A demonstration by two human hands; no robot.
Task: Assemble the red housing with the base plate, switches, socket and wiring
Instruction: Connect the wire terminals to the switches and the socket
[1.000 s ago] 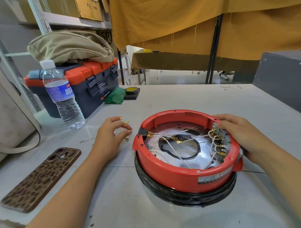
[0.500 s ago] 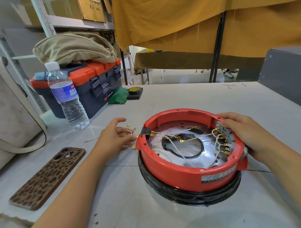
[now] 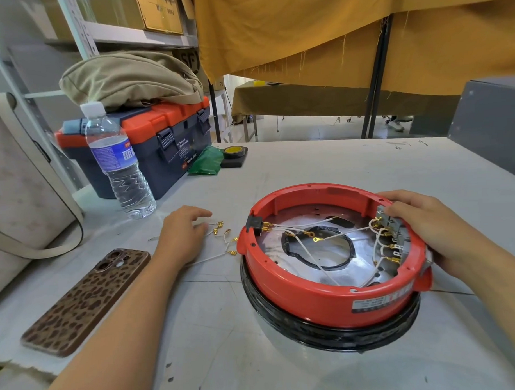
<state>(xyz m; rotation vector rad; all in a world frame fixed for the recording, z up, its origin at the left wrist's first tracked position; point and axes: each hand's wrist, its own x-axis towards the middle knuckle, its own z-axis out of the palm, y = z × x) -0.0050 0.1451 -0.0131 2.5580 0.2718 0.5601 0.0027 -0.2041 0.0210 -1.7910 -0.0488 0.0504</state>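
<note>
Red housing (image 3: 327, 297): we see it on the grey table (image 3: 307, 164), stacked on a black ring (image 3: 328, 335).
Right hand (image 3: 432, 232): curled round the housing's right rim, beside the switches (image 3: 396, 233).
Left hand (image 3: 179, 235): fingers relaxed, resting on loose white wires (image 3: 220, 240) (brass-tipped) left of the housing.

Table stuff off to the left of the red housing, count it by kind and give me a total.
Water bottle: 1
Toolbox: 1
Phone: 1
Tape roll: 1
Green packet: 1
Beige bag: 1
Bundle of loose wires: 1
Total: 7
</note>
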